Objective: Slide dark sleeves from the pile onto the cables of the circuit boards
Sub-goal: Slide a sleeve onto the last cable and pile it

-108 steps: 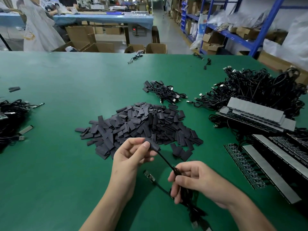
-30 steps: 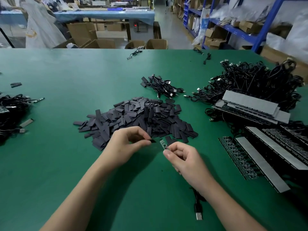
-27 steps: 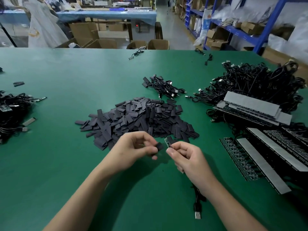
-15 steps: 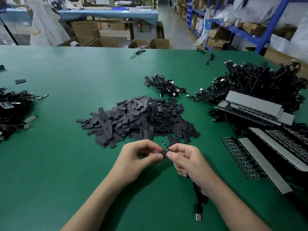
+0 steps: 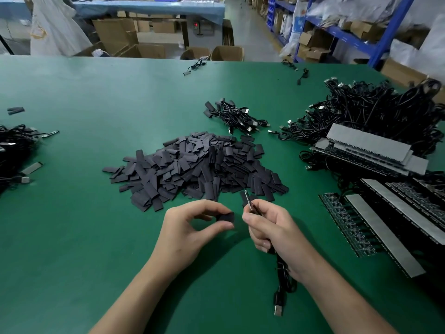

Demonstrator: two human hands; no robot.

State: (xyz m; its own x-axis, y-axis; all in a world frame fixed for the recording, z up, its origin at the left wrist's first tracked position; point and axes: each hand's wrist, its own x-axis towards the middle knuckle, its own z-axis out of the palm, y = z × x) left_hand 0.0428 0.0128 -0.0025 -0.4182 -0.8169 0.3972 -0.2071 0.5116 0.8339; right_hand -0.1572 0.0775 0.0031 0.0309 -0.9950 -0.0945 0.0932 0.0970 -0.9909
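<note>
Near the front of the green table [image 5: 84, 237], the person's two hands meet just this side of the pile of sleeves [image 5: 197, 165]. The left hand [image 5: 185, 227] pinches one dark sleeve [image 5: 226, 217] between thumb and forefinger, with the other fingers curved above it. The right hand [image 5: 272, 227] pinches a thin circuit board [image 5: 248, 201] between thumb and forefinger, and the board's tip points up and away toward the pile. The sleeve sits just left of the right thumb, apart from the board. The lower fingers of the right hand curl round the black cable [image 5: 280, 273], which runs out under the wrist toward the near edge and ends in a plug [image 5: 278, 309] lying on the table.

Beyond the pile, farther off, lies a small bundle of cables [image 5: 237, 115] with sleeves on some ends. A large tangle of black cables [image 5: 375, 112] fills the far right. In front of it sits a stack of boards [image 5: 368, 148] topped with grey strips, and more rows of boards [image 5: 349, 225] stretch along the near right. At the left edge lies another heap of cables [image 5: 12, 150], and two loose sleeves [image 5: 15, 110] lie beyond it. Behind the table stand cardboard boxes [image 5: 227, 53] and blue shelving [image 5: 390, 27].
</note>
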